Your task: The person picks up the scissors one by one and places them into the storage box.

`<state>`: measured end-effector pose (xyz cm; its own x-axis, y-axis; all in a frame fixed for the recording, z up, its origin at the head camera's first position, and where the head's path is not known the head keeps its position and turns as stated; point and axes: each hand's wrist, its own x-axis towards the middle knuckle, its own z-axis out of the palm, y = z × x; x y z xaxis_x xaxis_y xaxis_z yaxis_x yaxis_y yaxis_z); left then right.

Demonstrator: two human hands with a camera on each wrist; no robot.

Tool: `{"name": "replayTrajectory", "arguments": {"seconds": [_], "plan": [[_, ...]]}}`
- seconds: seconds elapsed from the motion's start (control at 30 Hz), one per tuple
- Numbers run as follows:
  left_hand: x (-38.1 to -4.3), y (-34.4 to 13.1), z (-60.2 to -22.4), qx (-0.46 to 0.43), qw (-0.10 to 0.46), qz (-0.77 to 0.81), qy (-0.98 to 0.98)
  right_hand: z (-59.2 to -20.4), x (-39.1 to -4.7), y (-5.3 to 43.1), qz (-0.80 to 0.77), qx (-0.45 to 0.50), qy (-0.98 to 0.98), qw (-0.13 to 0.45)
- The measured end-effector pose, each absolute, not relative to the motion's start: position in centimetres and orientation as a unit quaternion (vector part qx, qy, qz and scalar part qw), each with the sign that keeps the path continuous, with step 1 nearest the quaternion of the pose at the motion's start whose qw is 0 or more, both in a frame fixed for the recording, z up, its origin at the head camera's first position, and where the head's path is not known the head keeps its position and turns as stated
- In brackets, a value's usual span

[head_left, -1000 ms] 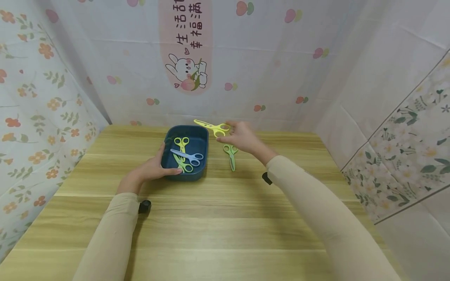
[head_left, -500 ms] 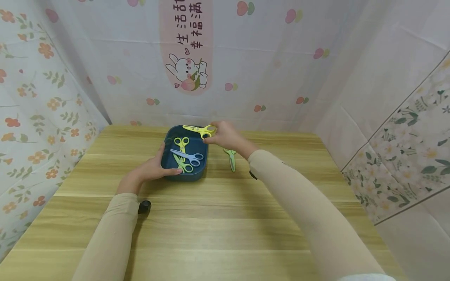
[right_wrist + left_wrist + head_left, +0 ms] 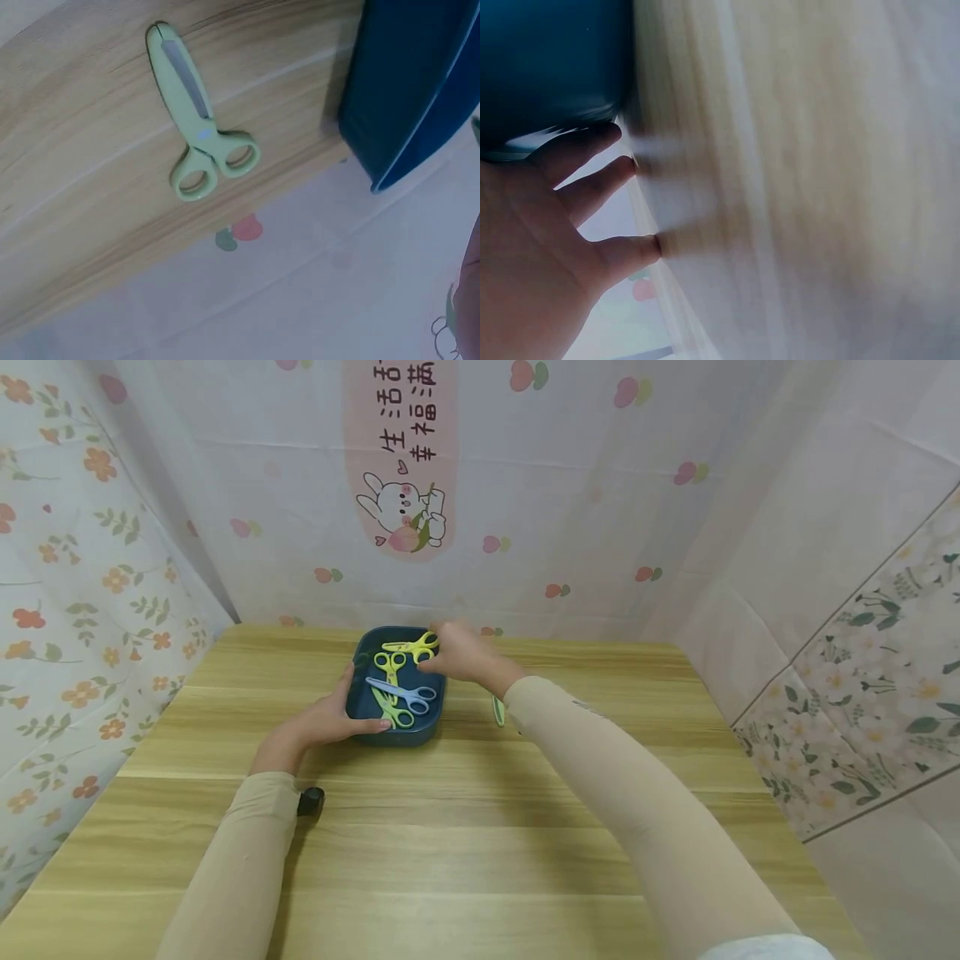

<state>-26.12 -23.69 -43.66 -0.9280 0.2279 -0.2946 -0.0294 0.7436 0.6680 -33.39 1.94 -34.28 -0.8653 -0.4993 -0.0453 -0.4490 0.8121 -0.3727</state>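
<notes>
The dark blue bin [image 3: 405,737] stands on the table, with several small scissors inside. My left hand [image 3: 324,717] holds its near left corner, thumb over the rim; in the left wrist view, fingers [image 3: 592,191] spread beside its wall. At the bin's far right corner, my right hand [image 3: 467,652] pinches yellow scissors [image 3: 408,647] by the handles, low inside the bin. Blue scissors [image 3: 401,695] lie across yellow-green scissors [image 3: 390,664] and green scissors [image 3: 392,714]. Right of the bin, light green scissors [image 3: 187,97] lie on the table, mostly hidden by my right arm in the head view.
The wood-grain table [image 3: 420,860] reaches back to a white printed curtain [image 3: 570,510]. Floral cloth [image 3: 97,610] hangs at the left, and patterned panels [image 3: 862,693] stand at the right.
My right hand has carried the yellow scissors left and down, from beside the bin into its far end. My left hand has stayed on the bin. My right arm now covers more of the light green scissors.
</notes>
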Motion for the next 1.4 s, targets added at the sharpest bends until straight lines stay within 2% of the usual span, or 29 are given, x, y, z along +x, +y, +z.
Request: {"name": "replayTrajectory", "arguments": {"seconds": [0.3, 0.7, 1.1, 1.4], "plan": [[-26.2, -23.9, -43.5, 0.056, 0.183, 0.363, 0.912, -35.0, -34.1, 0.6, -0.135, -0.290, 0.944, 0.074], [-26.1, -23.7, -43.5, 0.059, 0.178, 0.362, 0.913, -35.4, -34.4, -0.7, -0.135, -0.268, 0.950, 0.083], [-26.1, -23.7, -43.4, 0.057, 0.180, 0.356, 0.915, -34.7, -34.7, 0.8, -0.139, -0.241, 0.959, 0.054], [-26.1, -23.6, -43.5, 0.051, 0.185, 0.345, 0.919, -33.9, -35.0, 2.5, -0.142, -0.216, 0.963, 0.070]]}}
